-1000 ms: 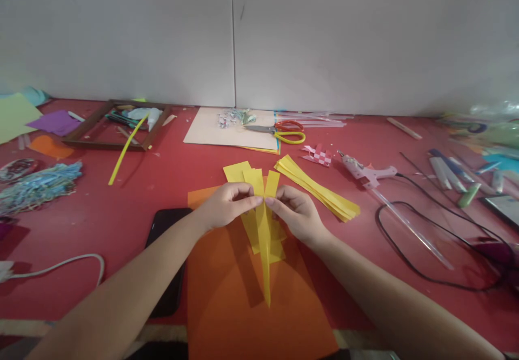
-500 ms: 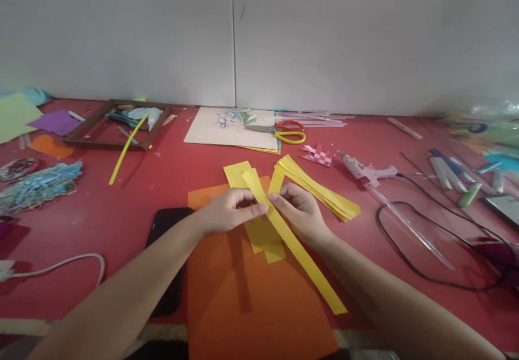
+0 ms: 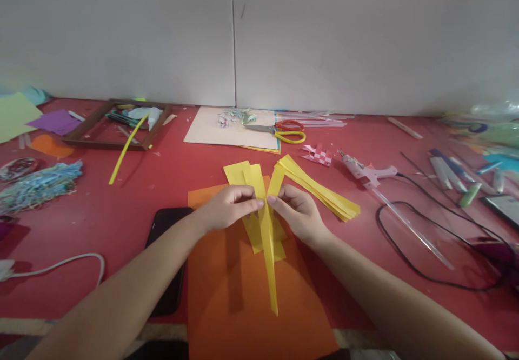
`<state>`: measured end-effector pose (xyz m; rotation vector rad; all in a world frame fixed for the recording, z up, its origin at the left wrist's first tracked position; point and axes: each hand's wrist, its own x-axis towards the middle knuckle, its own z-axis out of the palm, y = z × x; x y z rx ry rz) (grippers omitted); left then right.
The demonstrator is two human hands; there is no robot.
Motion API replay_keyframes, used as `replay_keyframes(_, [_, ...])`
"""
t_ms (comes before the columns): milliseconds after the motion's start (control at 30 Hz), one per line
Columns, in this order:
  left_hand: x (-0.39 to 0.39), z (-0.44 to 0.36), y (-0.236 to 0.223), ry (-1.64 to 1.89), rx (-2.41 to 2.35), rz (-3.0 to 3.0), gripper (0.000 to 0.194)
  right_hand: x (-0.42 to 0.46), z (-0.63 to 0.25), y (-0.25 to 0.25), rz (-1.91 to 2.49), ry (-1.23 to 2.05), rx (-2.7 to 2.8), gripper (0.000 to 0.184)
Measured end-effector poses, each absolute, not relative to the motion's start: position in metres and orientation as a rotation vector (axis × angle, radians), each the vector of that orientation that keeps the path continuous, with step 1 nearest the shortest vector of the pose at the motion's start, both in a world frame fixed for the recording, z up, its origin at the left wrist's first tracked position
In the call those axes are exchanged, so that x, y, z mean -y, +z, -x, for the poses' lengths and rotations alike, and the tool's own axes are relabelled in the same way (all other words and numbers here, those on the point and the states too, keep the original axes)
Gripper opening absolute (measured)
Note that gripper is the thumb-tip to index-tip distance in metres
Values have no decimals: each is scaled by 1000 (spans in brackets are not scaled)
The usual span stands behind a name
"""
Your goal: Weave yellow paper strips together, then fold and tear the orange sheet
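The left hand and right hand each pinch yellow paper strips between thumb and fingers above the smooth orange sheet; one long end hangs nearwards, tapering edge-on. Flat yellow pieces lie beneath, a fanned stack to the right. The checkered pink weave sits near the scissors. Inside the brown frame lies a white tube. The surface is red, the wall pale and seamed.

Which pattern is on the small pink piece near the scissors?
The pink piece is checked, pink and white; see the head view.
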<state>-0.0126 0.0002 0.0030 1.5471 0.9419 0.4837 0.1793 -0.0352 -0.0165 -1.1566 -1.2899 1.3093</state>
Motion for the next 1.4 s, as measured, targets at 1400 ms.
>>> replay_keyframes(1400, [-2,11,2,627,-952,-1421,27,33,-181,-18,1171,1322,1296,43])
